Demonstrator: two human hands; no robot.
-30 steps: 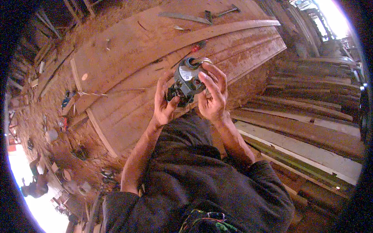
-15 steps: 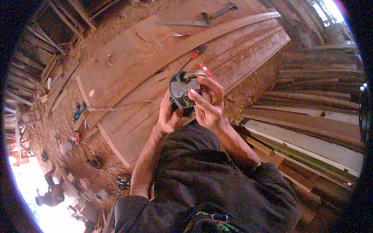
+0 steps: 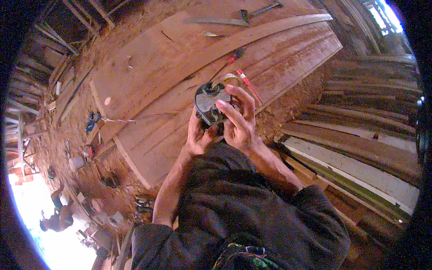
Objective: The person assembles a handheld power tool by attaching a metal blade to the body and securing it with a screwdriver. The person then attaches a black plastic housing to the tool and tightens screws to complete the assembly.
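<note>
In the grip of the left hand [image 3: 199, 137] and right hand [image 3: 241, 129], a dark device [image 3: 215, 117] bears a pale label [image 3: 206, 102]; its print cannot be made out.

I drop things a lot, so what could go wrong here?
The grey part could slip, as it seems held up only by the left hand and right hand. Its bent wires might get tugged, being close to that hand's fingers. The red-handled screwdriver might roll if the boards get bumped.

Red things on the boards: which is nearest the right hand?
The slim red-and-white stick, just beside the right hand; the thicker red-and-black handle lies farther off.
</note>
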